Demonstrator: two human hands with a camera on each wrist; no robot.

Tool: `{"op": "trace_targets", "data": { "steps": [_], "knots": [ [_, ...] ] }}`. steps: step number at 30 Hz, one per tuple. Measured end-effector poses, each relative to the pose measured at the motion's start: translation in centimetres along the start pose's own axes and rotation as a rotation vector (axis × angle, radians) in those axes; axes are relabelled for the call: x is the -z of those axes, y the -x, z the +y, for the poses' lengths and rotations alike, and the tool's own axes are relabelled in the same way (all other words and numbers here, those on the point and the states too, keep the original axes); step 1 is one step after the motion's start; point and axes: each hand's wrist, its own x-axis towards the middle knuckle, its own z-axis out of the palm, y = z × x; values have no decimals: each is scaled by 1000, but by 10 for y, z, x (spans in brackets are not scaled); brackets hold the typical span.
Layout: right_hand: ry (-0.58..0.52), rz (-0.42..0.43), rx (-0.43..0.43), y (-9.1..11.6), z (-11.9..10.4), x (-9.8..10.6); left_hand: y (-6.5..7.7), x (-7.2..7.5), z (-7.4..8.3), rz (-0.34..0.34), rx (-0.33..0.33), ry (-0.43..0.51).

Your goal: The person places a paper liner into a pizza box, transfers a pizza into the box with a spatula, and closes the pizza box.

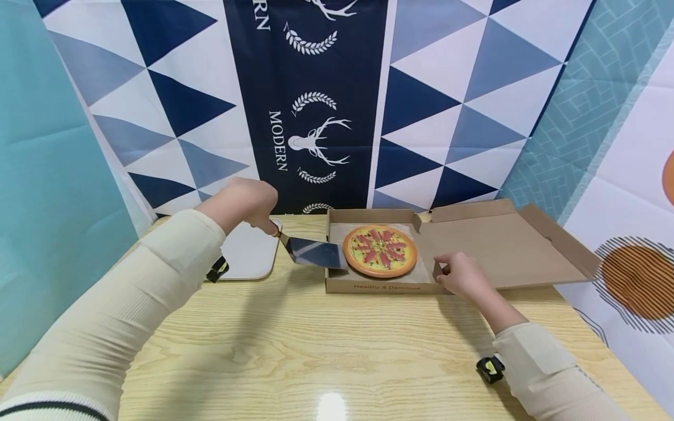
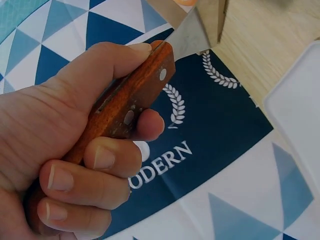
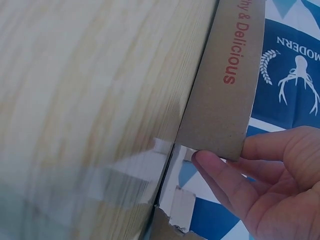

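My left hand [image 1: 250, 202] grips a spatula [image 1: 315, 252] by its riveted wooden handle [image 2: 120, 110], fingers wrapped round it and thumb laid along the top. The wide metal blade slants down over the left wall of a cardboard pizza box [image 1: 387, 287], its front edge close beside the pizza [image 1: 380, 251]. Round and golden-rimmed, the pizza has red strips and yellow topping and lies on pale paper inside the box. At the front right corner of the box, my right hand [image 1: 459, 273] pinches the end of the front wall between thumb and fingers.
The box's lid [image 1: 489, 245] lies folded open to the right, its flaps raised. Left of the box, a white tray [image 1: 250, 254] sits on the wooden table [image 1: 337, 345], partly behind the left arm. A patterned cloth [image 1: 316, 70] hangs behind.
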Motion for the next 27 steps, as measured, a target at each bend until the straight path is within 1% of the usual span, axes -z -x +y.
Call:
{"op": "trace_targets", "data": {
  "steps": [6,17,27],
  "knots": [
    [0,-1,9,0,0,0,4,-12,-8,-6,-26,48],
    [25,8,10,0,-1,0,7,-41,-19,38,-89,169],
    [15,-2,-4,-1,-1,0,9,-64,-26,26,-124,256]
  ]
}}
